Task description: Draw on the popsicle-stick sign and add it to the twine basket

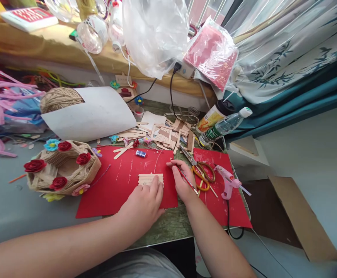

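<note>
My left hand (145,199) lies flat on a small panel of joined popsicle sticks (148,178), fingers pressing it onto a red sheet (113,189). My right hand (181,179) is closed around a thin red pencil (189,181), its tip end near the panel's right edge. The panel's lower part is hidden under my left fingers.
A twine basket with red and blue flowers (62,166) stands at left. Loose sticks (168,135) are heaped behind the sheet. Scissors (199,168) and a pink glue gun (228,181) lie at right, by two bottles (223,123). A curled white paper (96,112) and a twine ball (60,98) sit behind.
</note>
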`<state>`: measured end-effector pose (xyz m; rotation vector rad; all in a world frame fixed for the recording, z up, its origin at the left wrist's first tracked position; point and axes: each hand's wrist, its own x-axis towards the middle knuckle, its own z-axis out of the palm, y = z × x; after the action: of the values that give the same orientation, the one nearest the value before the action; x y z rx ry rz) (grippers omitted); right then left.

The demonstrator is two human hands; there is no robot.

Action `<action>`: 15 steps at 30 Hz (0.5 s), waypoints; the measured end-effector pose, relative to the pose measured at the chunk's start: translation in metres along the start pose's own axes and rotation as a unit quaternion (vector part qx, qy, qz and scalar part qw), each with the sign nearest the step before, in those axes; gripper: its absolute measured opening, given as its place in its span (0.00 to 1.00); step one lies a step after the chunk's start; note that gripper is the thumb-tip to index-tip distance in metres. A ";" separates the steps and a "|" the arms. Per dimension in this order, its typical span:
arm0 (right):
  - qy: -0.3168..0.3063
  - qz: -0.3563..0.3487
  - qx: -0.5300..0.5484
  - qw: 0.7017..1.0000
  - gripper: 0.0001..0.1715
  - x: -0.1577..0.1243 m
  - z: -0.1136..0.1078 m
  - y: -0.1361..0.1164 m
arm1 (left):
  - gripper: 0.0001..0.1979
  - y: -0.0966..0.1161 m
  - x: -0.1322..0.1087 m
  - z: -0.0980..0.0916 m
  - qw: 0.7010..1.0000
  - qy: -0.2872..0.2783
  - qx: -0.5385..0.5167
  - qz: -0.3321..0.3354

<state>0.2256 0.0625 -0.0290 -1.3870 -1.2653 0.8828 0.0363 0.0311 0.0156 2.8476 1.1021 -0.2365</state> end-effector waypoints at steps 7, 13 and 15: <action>0.029 0.031 0.011 0.999 0.11 -0.006 -0.006 -0.003 | 0.35 0.004 -0.003 -0.002 1.000 -0.003 -0.012 0.017; 0.049 0.040 0.090 0.994 0.12 0.003 -0.003 0.004 | 0.33 0.002 -0.002 0.000 1.000 0.009 -0.006 0.014; 0.044 0.050 0.108 0.992 0.12 0.006 -0.002 0.007 | 0.29 -0.001 0.000 0.000 1.000 0.011 -0.006 0.020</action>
<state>0.2301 0.0689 -0.0347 -1.3104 -1.0077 0.9861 0.0355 0.0315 0.0160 2.8646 1.0453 -0.1969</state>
